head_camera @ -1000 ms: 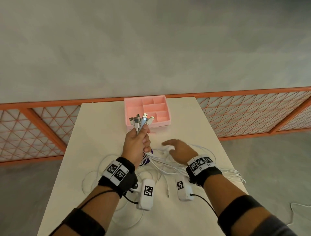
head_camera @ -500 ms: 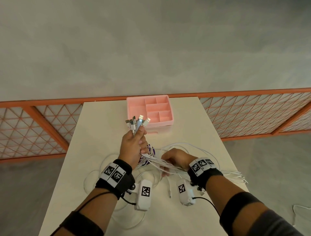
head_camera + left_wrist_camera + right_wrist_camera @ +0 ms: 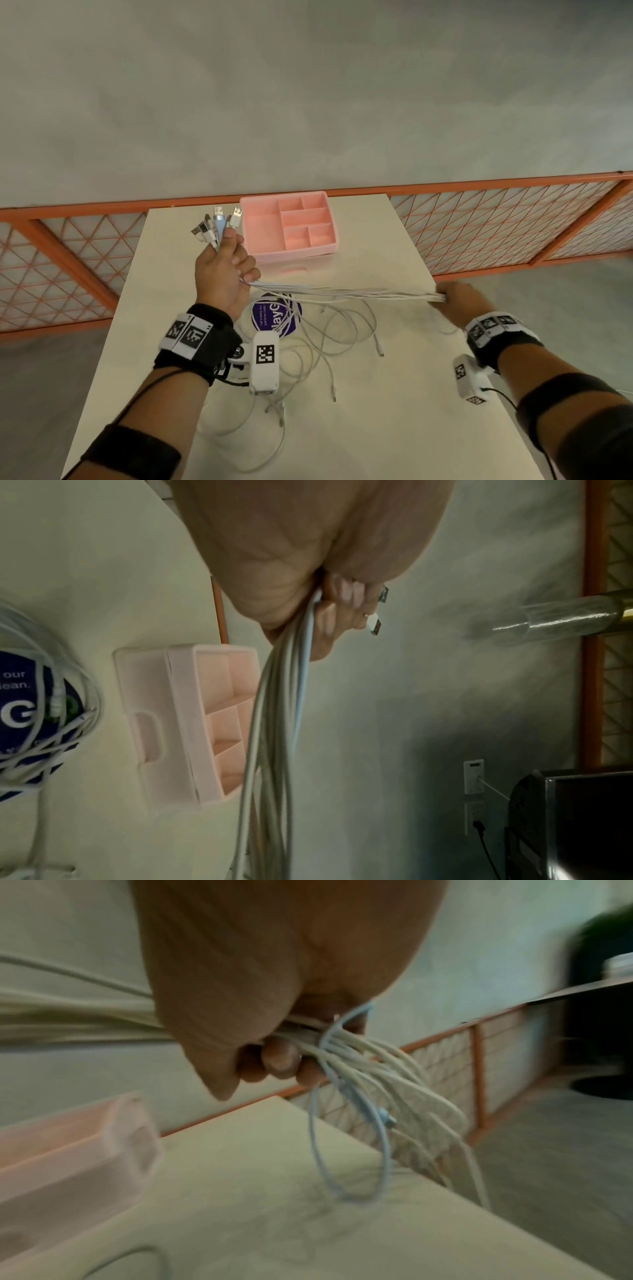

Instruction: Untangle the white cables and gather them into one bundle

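Several white cables (image 3: 342, 294) stretch taut between my two hands above the cream table (image 3: 376, 428). My left hand (image 3: 226, 270) grips them near their USB plugs (image 3: 217, 224), which fan out above the fist; in the left wrist view the strands (image 3: 274, 723) run down from the curled fingers (image 3: 342, 610). My right hand (image 3: 452, 301) grips the same cables at the table's right edge, and in the right wrist view the cables (image 3: 369, 1064) spill out past its fingers (image 3: 277, 1058). Loose cable ends (image 3: 329, 346) still loop on the table.
A pink compartment tray (image 3: 289, 226) sits at the far middle of the table, close to my left hand. A round purple sticker (image 3: 275, 315) lies under the loose loops. An orange mesh railing (image 3: 513, 222) runs behind the table.
My right hand has slid along the cables from beside the left hand out to the table's right edge, pulling them taut. My left hand has risen and moved left with the plugs.
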{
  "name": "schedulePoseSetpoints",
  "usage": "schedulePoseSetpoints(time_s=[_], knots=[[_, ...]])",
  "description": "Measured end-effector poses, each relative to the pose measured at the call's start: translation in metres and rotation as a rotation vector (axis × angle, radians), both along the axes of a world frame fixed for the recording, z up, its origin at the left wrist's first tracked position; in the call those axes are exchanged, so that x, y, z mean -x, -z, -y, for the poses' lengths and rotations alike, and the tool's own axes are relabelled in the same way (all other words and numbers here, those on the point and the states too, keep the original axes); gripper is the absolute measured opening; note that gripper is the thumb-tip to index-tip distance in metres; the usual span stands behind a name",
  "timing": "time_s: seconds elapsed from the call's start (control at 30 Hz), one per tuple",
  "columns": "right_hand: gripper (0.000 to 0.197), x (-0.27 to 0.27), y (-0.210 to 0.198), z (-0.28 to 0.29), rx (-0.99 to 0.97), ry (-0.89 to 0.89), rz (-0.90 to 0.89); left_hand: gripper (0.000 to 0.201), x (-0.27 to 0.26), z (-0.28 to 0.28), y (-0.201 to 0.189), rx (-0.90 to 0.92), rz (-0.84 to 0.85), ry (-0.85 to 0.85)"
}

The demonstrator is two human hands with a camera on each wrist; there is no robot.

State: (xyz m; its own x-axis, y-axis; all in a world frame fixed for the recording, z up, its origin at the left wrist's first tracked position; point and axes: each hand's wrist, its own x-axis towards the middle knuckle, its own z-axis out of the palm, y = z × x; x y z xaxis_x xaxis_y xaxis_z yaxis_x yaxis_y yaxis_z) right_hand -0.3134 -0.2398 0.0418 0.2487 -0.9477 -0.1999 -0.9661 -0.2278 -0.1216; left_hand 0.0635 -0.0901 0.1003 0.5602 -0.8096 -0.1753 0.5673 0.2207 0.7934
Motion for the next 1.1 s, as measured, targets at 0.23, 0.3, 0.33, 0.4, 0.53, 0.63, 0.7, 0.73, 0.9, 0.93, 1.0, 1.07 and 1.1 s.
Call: schedulePoseSetpoints(time_s=[0.23,0.3,0.33,0.4,0.53,0.63,0.7,0.73,0.9,0.93,1.0,1.07,1.1], knots=[[0.019,0.061,0.03,-0.011,-0.082,0.199,-0.351,0.03,0.008,0.002,0.012,-0.026,-0.015,0.058],[0.032,0.069,0.048,-0.019,-0.168,0.218,-0.284,0.03,0.01,0.002,0.015,-0.039,0.0,0.076],[0.043,0.072,0.054,-0.023,-0.22,0.243,-0.206,0.03,0.011,0.002,0.017,-0.052,0.007,0.082],[0.054,0.076,0.06,-0.03,-0.307,0.273,-0.109,0.03,0.013,0.001,0.021,-0.08,0.023,0.085],[0.047,0.089,0.054,-0.031,-0.374,0.268,-0.098,0.031,0.014,0.0,0.027,-0.122,0.077,0.067],[0.029,0.103,0.041,-0.023,-0.478,0.324,0.08,0.03,0.013,0.0,0.034,-0.15,0.087,0.063],[0.024,0.113,0.03,-0.018,-0.48,0.469,0.356,0.029,0.012,-0.001,0.039,-0.167,0.092,0.065],[0.021,0.117,0.024,-0.014,-0.419,0.548,0.472,0.028,0.012,-0.001,0.042,-0.174,0.096,0.064],[0.027,0.126,-0.013,-0.004,0.091,0.903,0.677,0.028,0.01,-0.002,0.055,-0.248,0.171,0.036],[0.032,0.131,-0.018,-0.003,0.15,0.971,0.635,0.028,0.01,-0.002,0.057,-0.257,0.17,0.03],[0.038,0.138,-0.021,0.0,0.142,1.093,0.589,0.028,0.01,-0.003,0.06,-0.265,0.151,0.022],[0.033,0.137,-0.015,-0.002,0.042,1.09,0.52,0.028,0.011,-0.004,0.061,-0.263,0.137,0.029],[0.029,0.131,-0.013,-0.004,-0.037,1.038,0.467,0.028,0.012,-0.004,0.06,-0.258,0.132,0.034]])
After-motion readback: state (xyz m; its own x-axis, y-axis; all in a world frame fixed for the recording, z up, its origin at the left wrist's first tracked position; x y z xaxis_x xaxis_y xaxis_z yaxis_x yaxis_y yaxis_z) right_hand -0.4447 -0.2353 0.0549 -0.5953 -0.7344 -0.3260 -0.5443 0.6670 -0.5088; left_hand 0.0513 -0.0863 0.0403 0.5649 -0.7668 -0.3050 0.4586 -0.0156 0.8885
